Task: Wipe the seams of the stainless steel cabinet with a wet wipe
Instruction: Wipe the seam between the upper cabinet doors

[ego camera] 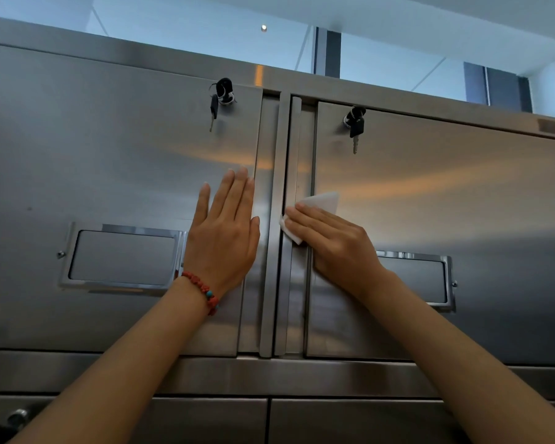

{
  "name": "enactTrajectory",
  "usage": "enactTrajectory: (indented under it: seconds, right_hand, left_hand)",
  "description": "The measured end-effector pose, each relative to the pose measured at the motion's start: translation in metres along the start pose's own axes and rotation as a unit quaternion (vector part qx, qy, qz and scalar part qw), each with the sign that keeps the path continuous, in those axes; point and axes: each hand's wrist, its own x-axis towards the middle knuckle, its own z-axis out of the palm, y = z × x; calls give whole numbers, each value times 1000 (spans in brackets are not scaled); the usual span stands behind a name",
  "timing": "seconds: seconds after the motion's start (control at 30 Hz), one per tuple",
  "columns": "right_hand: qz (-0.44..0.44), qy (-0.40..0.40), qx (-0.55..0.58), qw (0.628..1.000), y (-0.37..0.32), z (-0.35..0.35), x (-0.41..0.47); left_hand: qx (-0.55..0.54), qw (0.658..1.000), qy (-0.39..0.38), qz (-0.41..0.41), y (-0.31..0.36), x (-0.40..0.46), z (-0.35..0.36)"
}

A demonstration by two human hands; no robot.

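The stainless steel cabinet (109, 161) fills the view, with two upper doors that meet at a vertical centre seam (282, 283). My left hand (225, 232) lies flat and open on the left door, fingers up, just left of the seam; a red bead bracelet circles that wrist. My right hand (330, 245) presses a folded white wet wipe (321, 203) against the right door's edge strip, with its fingertips at the seam. Part of the wipe is hidden under the fingers.
Each door has a lock with keys hanging from it: left keys (220, 99), right keys (354, 121). Recessed label holders sit on the left door (122, 256) and the right door (430, 277). Lower drawers (350, 421) run below a horizontal rail. Windows show above the cabinet.
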Motion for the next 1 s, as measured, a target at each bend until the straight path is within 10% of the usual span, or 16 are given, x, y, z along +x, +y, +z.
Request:
enactTrajectory:
  seconds: [1.0]
  right_hand:
    - [-140,-38,-17,989,34,-13,17]
  left_hand:
    - [4,1000,-1,-2,1,-1,1]
